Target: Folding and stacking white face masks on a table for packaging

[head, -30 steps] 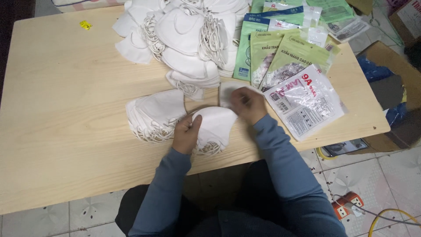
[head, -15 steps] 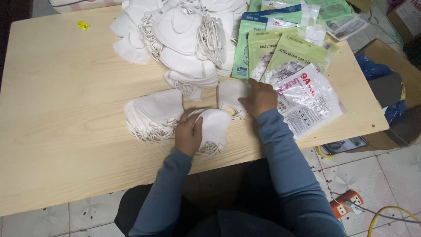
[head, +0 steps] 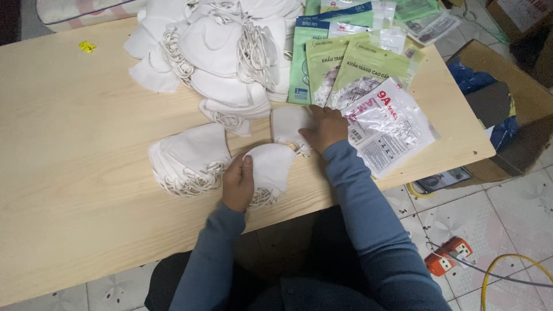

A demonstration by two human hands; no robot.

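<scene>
Since earlier the right hand has slid onto a loose white folded fabric mask, fingers flat, released; left hand grips another white mask on the pale wooden worktop, stacking step; next needs a pinch

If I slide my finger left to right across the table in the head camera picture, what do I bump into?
Small yellow scrap → fanned stack of white folded masks → left hand → right hand → clear plastic packet with red print → brown cardboard box.
</scene>
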